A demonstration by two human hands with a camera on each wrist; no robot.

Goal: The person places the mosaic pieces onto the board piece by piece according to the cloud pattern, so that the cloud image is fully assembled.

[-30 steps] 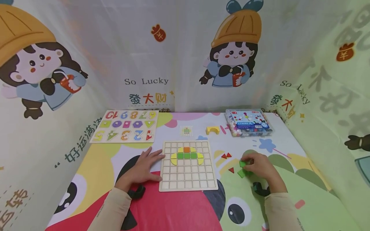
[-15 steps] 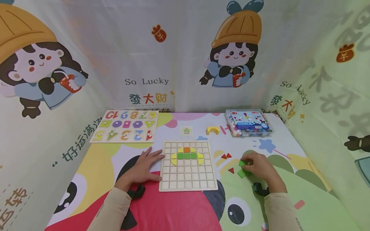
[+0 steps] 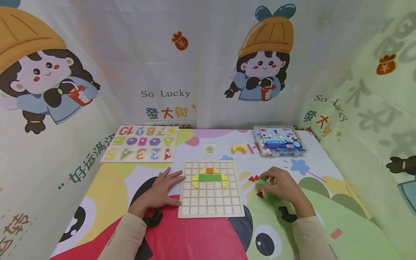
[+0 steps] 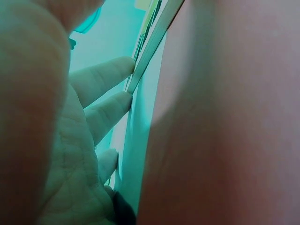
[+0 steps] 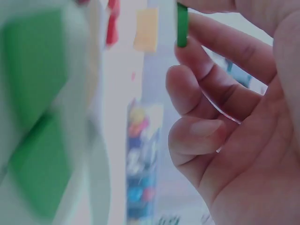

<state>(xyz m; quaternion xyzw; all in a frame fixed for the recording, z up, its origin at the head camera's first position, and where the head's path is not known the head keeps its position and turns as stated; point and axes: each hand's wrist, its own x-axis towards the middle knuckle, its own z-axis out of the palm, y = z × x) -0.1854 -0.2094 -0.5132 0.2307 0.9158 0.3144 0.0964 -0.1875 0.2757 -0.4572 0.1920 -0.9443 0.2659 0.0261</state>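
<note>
Nearest us, our left hand (image 3: 159, 191) lies flat with straight fingers against the grid board's (image 3: 211, 209) left edge. Our right hand (image 3: 282, 186) pinches a green tile (image 3: 261, 181) just above the cloth, right of the board beside the red triangles (image 3: 254, 178). The thin tile could slip from so slight a pinch, or our sleeve could scatter loose pieces. Beyond lie the yellow arch (image 3: 239, 148), bead box (image 3: 279, 145) and number puzzle (image 3: 141, 147); the board's lower rows stand open.

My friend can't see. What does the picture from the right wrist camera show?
The right hand pinches a thin green piece at its fingertips. Blurry green pieces lie left, with a box of coloured beads behind.
</note>
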